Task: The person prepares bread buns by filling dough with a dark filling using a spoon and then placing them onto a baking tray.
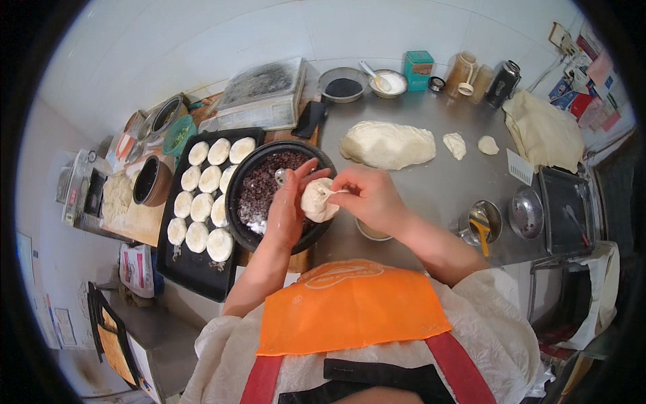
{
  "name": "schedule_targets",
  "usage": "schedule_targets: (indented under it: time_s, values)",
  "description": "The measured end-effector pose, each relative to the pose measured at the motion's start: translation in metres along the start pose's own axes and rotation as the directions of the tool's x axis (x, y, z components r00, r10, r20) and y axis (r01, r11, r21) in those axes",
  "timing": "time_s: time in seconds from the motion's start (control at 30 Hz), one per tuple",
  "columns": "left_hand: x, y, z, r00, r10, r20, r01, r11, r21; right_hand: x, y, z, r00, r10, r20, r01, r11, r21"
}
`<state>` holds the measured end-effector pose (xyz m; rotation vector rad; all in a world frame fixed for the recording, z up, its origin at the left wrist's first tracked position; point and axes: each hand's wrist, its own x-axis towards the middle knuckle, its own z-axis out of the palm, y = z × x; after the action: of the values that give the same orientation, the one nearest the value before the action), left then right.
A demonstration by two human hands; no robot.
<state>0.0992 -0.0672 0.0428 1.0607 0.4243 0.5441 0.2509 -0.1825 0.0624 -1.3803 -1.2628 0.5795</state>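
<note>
A round, pleated dough bun (318, 201) rests against the fingers of my left hand (288, 210), which cups it from the left. My right hand (369, 197) pinches the gathered dough at the bun's top right. Both hands are over the near right part of a wide black bowl (237, 236) of dark, crumbly filling (258, 192) with a white patch at its near edge. A rounded metal utensil end (280, 176) pokes out of the filling beside my left fingers. To the left, a black tray (195, 266) bears rows of flat round dough cakes (200, 207).
A long dough mass (388, 145) lies on the steel table (431, 209), with two small dough pieces (455, 145) to its right. A small bowl (372, 230) sits under my right forearm. A metal pot with a yellow-handled spoon (481, 229) stands right. A scale (261, 94) stands behind the tray.
</note>
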Motion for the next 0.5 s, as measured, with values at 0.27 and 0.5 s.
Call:
schedule_targets:
  time_s: [0.27, 0.5]
  values:
    - [0.03, -0.052, 0.049, 0.944, -0.317, -0.085, 0.269, 0.895, -0.357, -0.023, 0.027, -0.02, 0.865, -0.499, -0.046, 0.449, 0.813, -0.37]
    - [0.043, -0.085, 0.064, 0.888, -0.44, -0.136, 0.37, 0.858, -0.356, -0.058, 0.011, -0.078, 0.99, -0.037, -0.136, -0.014, 0.935, -0.356]
